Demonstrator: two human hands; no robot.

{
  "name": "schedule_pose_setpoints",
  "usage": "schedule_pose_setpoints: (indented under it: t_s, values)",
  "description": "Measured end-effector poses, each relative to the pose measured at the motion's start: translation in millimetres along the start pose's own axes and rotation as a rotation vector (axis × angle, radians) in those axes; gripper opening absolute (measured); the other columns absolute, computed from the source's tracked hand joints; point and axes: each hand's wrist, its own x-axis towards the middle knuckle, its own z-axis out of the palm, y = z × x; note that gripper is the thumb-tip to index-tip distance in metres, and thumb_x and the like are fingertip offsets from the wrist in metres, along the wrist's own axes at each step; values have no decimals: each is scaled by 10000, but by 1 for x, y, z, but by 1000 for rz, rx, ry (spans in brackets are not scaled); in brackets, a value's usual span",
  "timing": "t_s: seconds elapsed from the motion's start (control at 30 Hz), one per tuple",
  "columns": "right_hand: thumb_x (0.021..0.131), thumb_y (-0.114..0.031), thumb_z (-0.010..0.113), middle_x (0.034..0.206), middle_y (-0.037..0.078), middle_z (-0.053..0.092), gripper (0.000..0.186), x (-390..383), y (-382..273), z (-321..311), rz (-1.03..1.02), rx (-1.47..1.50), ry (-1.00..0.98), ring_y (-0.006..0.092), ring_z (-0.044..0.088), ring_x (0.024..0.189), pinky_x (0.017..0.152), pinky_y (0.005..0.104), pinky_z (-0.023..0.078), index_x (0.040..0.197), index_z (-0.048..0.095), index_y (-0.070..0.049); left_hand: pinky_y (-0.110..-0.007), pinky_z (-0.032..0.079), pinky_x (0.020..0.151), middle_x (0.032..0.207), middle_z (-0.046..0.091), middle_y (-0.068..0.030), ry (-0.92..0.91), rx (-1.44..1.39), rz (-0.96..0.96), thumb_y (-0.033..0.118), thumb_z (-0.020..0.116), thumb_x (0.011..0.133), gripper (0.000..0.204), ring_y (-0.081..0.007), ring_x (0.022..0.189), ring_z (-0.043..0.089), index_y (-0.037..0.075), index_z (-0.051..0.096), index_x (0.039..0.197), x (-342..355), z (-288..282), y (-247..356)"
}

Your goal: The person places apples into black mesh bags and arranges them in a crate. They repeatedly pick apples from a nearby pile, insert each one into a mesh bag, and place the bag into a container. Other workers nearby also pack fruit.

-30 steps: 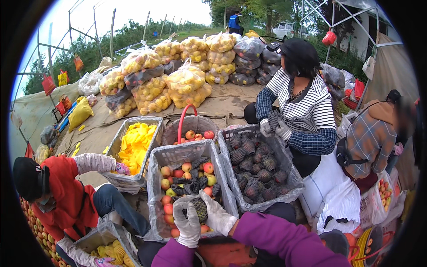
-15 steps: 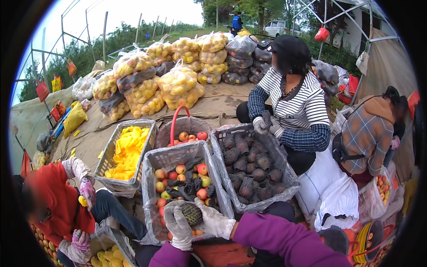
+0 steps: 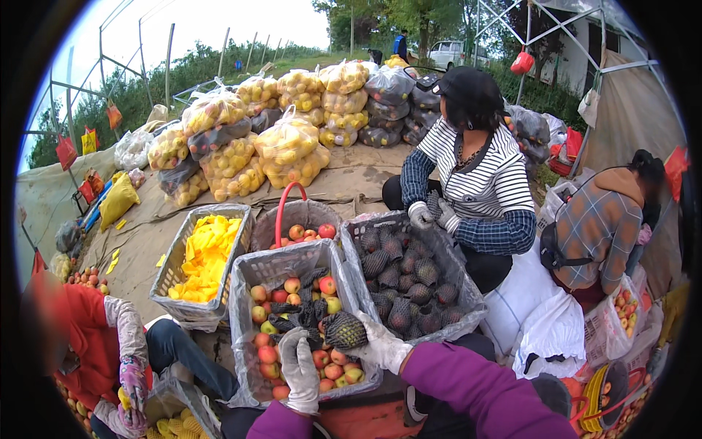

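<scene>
An apple in a black foam net (image 3: 345, 331) is in the gloved fingers of my right hand (image 3: 384, 345), over the near right part of a grey lined crate (image 3: 245, 351). My left hand (image 3: 298, 372), in a white glove, is just left of it, apart from the netted apple. Its fingers are loosely bent with nothing seen in them. Inside the crate are bare red and green apples (image 3: 269, 355) and a heap of loose black foam nets (image 3: 292, 314). Black-netted apples (image 3: 409, 285) fill another lined crate (image 3: 474, 311) to the right.
A crate (image 3: 162, 289) of yellow foam nets (image 3: 208, 256) and a red-handled basket (image 3: 263, 233) of apples stand beyond. A person in red (image 3: 95, 336) sits left, one in stripes (image 3: 475, 168) opposite, another in plaid (image 3: 599, 227) right. Bagged fruit (image 3: 289, 143) is stacked behind.
My right hand has moved the netted apple up and right, away from my left hand, which has come off it. The person at left has brought both hands together.
</scene>
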Motion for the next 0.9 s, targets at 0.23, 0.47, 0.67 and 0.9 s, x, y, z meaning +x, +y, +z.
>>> schedule_pose_setpoints:
  t_s: [0.23,0.47,0.67,0.9]
  values:
    - [907,-461,528,1058,126,617,457,7,-101,-96,-408,-598,445,302,621,918,802,487,528,1100,557,-48,-262,445,832,1077,572,-61,-3,-166,-144,93,467,958,184,-122,935,534,1,541,1098,8,-27,16]
    - [835,-419,621,1135,217,599,476,26,-104,-199,-269,-1687,861,381,555,1085,926,437,437,1108,596,-30,-237,444,788,1026,594,-49,58,-173,-195,128,512,957,175,-92,896,531,3,569,1064,20,-35,17]
    - [780,-204,668,1072,134,604,299,26,-85,-63,-1103,-2005,430,314,565,1026,880,415,446,1052,616,-90,-252,462,788,1026,600,-65,158,-175,-233,173,498,968,231,-109,889,557,0,578,1098,27,-67,21]
    - [852,-232,524,871,83,671,196,72,50,-5,-425,-2547,-259,282,638,837,735,406,461,928,679,-140,-248,487,777,991,616,-60,211,-228,-271,161,502,966,213,-111,895,584,0,581,1081,29,-80,20]
